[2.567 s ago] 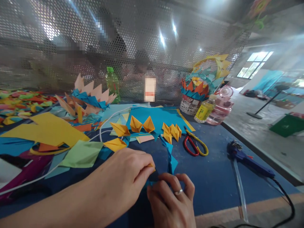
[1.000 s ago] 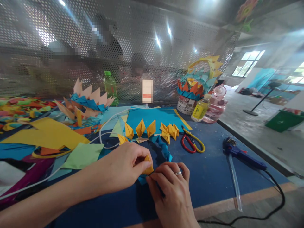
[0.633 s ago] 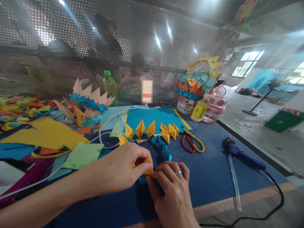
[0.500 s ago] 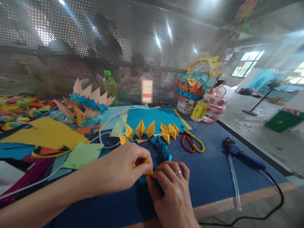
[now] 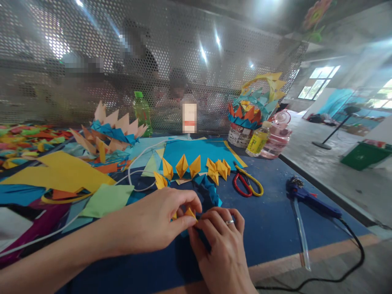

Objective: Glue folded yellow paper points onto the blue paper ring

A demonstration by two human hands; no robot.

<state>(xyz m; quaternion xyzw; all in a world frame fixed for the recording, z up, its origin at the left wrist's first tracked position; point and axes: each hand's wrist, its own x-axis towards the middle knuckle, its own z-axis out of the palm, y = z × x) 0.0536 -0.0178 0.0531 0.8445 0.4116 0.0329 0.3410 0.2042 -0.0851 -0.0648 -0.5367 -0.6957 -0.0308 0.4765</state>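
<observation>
Head view, left to right: a green bottle [image 5: 143, 116] stands at the back of the bench [image 5: 269, 216]. Near the front, the left hand [image 5: 162, 218] has its grip pinching yellow folded paper [image 5: 190, 213]. The right hand [image 5: 222, 241] bends just beside it; I cannot tell what its grip pinches. Orange and blue paper points [image 5: 245, 115] ring a tub's top [image 5: 238, 136], then 2 bottles [image 5: 259, 140].
</observation>
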